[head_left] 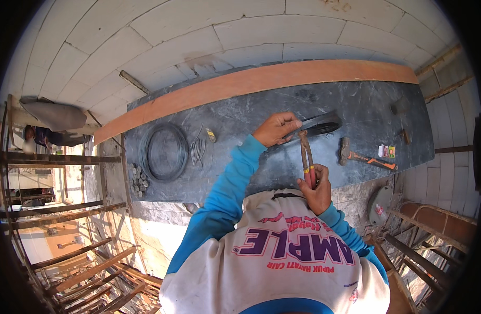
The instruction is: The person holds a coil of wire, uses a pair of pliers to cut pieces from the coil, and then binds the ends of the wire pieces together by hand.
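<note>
My left hand (pixel 277 129) is closed, pinching the near end of a bundle of thin dark wire (pixel 324 125) just above the dark tabletop (pixel 235 157). The bundle stretches away to the right of my fingers in a narrow loop. In my right hand (pixel 318 192) I grip the handles of a pair of pincers (pixel 307 154) with red and yellow grips. The pincers point away from me, their head close beside my left fingertips and the wire. Whether the jaws are closed on a strand, I cannot tell.
A claw hammer (pixel 366 158) and a small colourful packet (pixel 386 152) lie right. Leftward are a wire coil (pixel 183 152), short wire pieces (pixel 197 152) and several small round pieces (pixel 138 178). A long plank (pixel 251 86) runs along the far edge. Wooden bars (pixel 62 159) stand left.
</note>
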Action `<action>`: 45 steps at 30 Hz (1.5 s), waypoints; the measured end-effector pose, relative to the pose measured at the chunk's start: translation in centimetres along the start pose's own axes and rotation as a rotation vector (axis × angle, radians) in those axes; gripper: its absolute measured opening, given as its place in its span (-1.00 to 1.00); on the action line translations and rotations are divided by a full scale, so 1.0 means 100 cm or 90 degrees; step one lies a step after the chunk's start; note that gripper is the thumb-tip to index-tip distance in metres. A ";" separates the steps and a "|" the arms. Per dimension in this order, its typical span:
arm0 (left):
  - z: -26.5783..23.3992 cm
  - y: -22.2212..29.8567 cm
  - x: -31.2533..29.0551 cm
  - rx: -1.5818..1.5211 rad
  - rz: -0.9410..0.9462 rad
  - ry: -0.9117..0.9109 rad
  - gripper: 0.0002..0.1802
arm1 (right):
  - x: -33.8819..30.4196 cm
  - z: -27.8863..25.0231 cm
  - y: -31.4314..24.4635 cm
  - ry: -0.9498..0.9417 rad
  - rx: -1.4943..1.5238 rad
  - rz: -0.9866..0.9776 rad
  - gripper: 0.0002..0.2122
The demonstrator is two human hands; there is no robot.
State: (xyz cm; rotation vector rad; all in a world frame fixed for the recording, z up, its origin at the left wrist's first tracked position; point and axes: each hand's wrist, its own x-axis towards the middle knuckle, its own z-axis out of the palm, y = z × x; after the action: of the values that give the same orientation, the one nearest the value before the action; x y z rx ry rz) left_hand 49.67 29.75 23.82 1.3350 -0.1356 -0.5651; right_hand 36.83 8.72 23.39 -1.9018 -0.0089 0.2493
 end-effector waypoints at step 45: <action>0.026 -0.001 0.005 0.087 0.108 0.144 -0.75 | 0.067 -0.053 0.040 -0.393 0.300 0.106 -0.49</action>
State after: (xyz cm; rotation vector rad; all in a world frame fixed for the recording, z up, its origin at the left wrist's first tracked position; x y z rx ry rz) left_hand 49.00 27.20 24.29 1.4945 -0.1027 -0.2627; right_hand 43.85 3.26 20.18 -1.3003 -0.1907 0.8658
